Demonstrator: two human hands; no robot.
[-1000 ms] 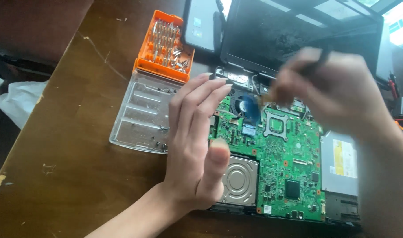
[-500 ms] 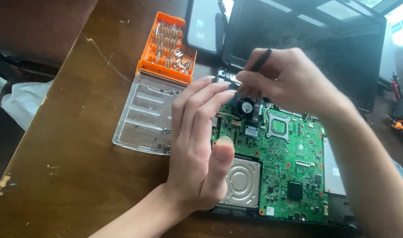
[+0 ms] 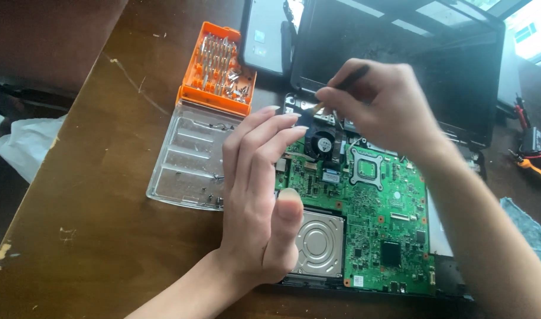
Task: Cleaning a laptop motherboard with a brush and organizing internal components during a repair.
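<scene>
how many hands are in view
2: the left hand rests flat on the green circuit board; the right hand holds a dark screwdriver above the fan.

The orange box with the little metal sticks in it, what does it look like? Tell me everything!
The orange box is a plastic tray of small silvery screwdriver bits standing in rows, with a few loose ones at its near end. Its clear lid is folded open flat toward the person, holding some tiny screws. It lies on the brown wooden table, left of the opened laptop. No hand touches it.
</scene>
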